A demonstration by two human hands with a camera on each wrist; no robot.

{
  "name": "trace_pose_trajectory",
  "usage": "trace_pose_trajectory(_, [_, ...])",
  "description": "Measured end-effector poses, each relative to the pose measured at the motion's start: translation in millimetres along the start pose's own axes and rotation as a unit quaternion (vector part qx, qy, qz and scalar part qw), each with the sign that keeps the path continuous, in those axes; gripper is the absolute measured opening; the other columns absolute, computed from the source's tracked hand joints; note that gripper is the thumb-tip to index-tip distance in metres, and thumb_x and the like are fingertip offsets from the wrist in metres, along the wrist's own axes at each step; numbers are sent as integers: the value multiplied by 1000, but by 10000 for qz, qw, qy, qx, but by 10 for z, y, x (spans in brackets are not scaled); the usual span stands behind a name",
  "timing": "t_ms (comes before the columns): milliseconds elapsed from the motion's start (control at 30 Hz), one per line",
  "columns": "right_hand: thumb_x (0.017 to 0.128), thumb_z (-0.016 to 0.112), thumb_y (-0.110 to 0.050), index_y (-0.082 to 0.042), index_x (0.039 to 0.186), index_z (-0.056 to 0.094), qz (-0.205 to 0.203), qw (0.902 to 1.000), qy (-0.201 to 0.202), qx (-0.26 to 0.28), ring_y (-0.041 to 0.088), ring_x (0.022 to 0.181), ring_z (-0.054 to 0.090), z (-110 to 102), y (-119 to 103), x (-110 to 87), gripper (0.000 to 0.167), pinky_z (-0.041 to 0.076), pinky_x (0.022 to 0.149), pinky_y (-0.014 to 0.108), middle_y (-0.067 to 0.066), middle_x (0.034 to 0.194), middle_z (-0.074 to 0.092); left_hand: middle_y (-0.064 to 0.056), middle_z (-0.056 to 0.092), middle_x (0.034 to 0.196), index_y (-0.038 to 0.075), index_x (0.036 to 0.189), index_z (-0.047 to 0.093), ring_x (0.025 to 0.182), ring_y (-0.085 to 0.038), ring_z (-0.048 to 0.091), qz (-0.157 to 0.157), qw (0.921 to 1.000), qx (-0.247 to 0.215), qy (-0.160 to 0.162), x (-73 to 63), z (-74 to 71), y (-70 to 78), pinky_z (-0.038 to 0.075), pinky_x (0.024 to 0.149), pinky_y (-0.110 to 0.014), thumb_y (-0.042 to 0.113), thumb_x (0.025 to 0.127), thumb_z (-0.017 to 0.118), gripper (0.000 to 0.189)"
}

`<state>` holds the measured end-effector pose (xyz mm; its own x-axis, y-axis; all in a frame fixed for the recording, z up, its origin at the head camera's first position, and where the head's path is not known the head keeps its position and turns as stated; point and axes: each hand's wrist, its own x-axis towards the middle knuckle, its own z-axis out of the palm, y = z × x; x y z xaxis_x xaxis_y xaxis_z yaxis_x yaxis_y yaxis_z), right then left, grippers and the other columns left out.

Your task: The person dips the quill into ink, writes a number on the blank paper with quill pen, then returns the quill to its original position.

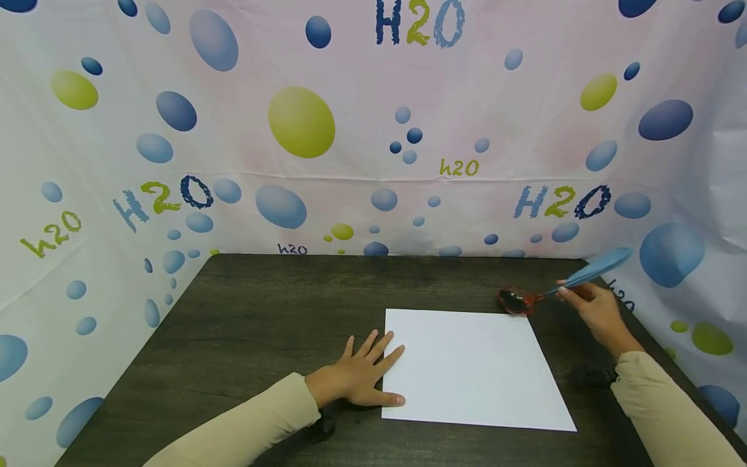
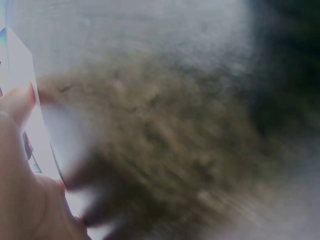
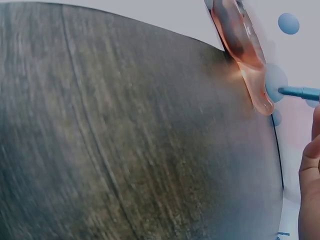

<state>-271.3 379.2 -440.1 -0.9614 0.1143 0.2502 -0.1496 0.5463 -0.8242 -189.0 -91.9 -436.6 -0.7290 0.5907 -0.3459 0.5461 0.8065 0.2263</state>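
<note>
A white sheet of paper is seen flat on a dark table. At nine o'clock, the paper's edge is touched by the left hand, with its fingers spread apart and nothing gripped. Around two o'clock from the paper's middle, a blue pen-like stick is pinched by the right hand. Its thin end is pointed toward eight o'clock, at a clear red dish that looks dark inside. The dish is seen at one o'clock, by the paper's far edge. Whether it is touched by the stick cannot be told.
</note>
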Motion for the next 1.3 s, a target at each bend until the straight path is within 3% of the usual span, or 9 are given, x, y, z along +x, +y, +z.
trace_pose_trajectory(167, [99, 55, -25, 11, 123, 55, -2, 9995, -159, 269, -9, 80, 57, 8, -13, -8, 43, 45, 70, 7, -28, 86, 58, 1, -11, 161, 33, 155, 4, 148, -30, -7, -6, 10000, 4, 7, -10, -9, 5, 2, 111, -66, 77, 86, 39, 89])
trace_pose_trajectory(367, [97, 59, -18, -8, 108, 66, -97, 9963, -359, 776, -5, 79, 59, -7, -27, 1, 17, 46, 70, 10, -23, 86, 63, 0, -11, 161, 32, 156, 5, 148, -30, -6, 7, 10000, -18, 18, -15, -18, 8, 2, 111, -66, 76, 86, 39, 89])
trace_pose_trajectory(567, [95, 62, -16, -5, 103, 63, -151, 9955, -491, 795, -1, 79, 58, -9, -44, 10, 13, 45, 69, 16, -19, 84, 63, 0, -11, 161, 32, 155, 5, 148, -30, -6, 7, 10000, 0, 26, -11, -17, 10, 2, 111, -66, 76, 86, 39, 89])
trace_pose_trajectory(700, [96, 61, -13, -13, 97, 60, -176, 9932, -591, 984, 0, 77, 59, 5, -42, 14, 1, 44, 69, 18, -17, 82, 63, 0, -11, 161, 32, 155, 5, 148, -30, -6, -3, 10000, 17, 24, -9, -14, 9, 2, 111, -65, 76, 86, 39, 89])
trace_pose_trajectory(800, [97, 57, -11, -13, 97, 60, -225, 9882, -796, 1291, 1, 77, 61, 15, -40, 13, 3, 46, 69, 17, -14, 83, 65, 0, -11, 161, 32, 155, 5, 148, -30, -6, -8, 10000, 26, 21, -10, -18, 8, 2, 111, -65, 76, 86, 39, 89])
trace_pose_trajectory(933, [100, 53, -14, -2, 108, 62, -232, 9802, -1156, 1594, 3, 82, 64, 13, -55, 14, 17, 49, 71, 17, -13, 90, 68, 0, -11, 161, 33, 155, 5, 148, -30, -6, -5, 10000, 28, 23, -11, -17, 5, 3, 111, -66, 76, 86, 39, 89])
trace_pose_trajectory(1133, [100, 55, -23, 7, 121, 57, -83, 9847, -1487, 904, 1, 89, 64, 8, -59, 34, 37, 48, 76, 13, -18, 97, 64, 1, -11, 161, 33, 155, 5, 148, -30, -6, 36, 10000, -5, 29, -6, -6, -3, 3, 111, -66, 76, 86, 39, 89])
trace_pose_trajectory(1300, [99, 56, -22, 17, 125, 50, 18, 9818, -1791, 633, 2, 90, 66, 40, -80, 71, 48, 50, 77, 14, -17, 99, 66, 2, -12, 161, 34, 155, 5, 148, -29, -7, 42, 10000, -72, -10, -9, -14, -4, 2, 111, -66, 76, 86, 40, 88])
